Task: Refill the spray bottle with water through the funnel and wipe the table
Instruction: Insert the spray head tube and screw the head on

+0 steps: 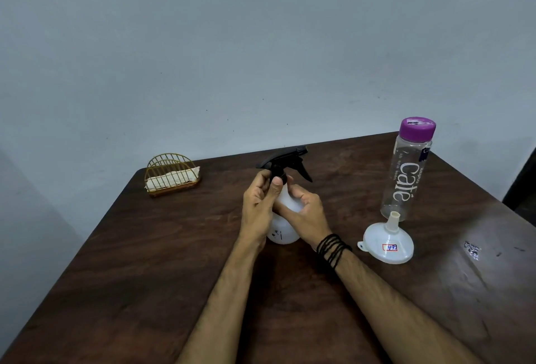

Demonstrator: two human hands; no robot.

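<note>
A white spray bottle (pixel 282 230) with a black trigger head (pixel 285 160) stands upright in the middle of the dark wooden table (pixel 145 276). My left hand (pixel 258 210) grips the black collar under the trigger head, thumb on top. My right hand (pixel 304 213) wraps around the bottle's white body. A white plastic funnel (pixel 387 242) sits upside down to the right, spout up, with a red-edged sticker. Behind it stands a clear water bottle (pixel 407 172) with a purple cap.
A gold wire holder (pixel 171 173) with a folded white cloth in it sits at the table's far left corner. A grey wall rises behind the table. The table's right part shows a shiny patch and small scraps (pixel 471 249).
</note>
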